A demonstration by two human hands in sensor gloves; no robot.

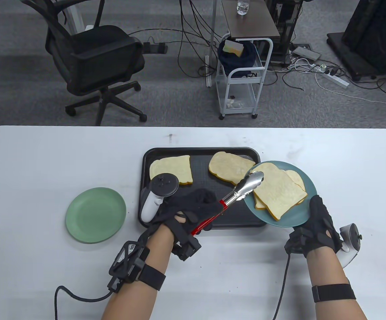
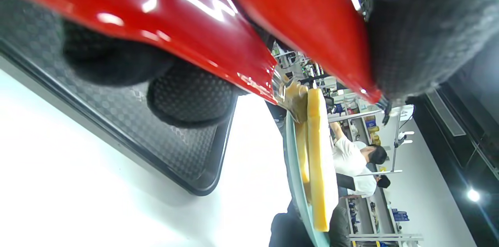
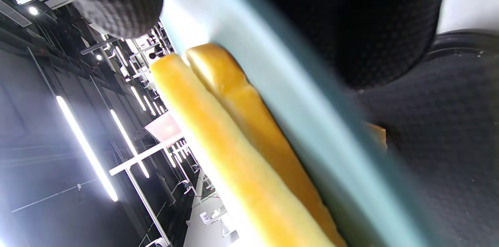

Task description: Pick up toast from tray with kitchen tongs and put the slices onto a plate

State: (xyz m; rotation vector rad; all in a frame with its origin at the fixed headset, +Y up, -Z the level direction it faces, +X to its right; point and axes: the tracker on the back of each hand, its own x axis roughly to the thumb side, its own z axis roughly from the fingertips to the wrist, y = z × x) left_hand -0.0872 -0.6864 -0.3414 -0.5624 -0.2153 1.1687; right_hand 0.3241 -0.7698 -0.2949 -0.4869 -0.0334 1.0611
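My left hand point(image 1: 193, 208) grips the red handles of the kitchen tongs point(image 1: 236, 195). Their metal tips reach over the left rim of the blue-green plate point(image 1: 279, 220) beside the stacked toast slices point(image 1: 279, 191), and I cannot tell whether they touch the bread. My right hand point(image 1: 314, 226) holds that plate by its near rim, lifted over the right end of the black tray point(image 1: 202, 151). Two more slices, one at left point(image 1: 173, 168) and one at right point(image 1: 227, 166), lie on the tray. The left wrist view shows the red handles point(image 2: 202, 32) and the plate edge-on with toast point(image 2: 317, 161).
A second, light green plate point(image 1: 95, 214) lies bare on the white table left of the tray. An office chair point(image 1: 93, 63) and a white cart point(image 1: 242, 66) stand on the floor beyond the table's far edge.
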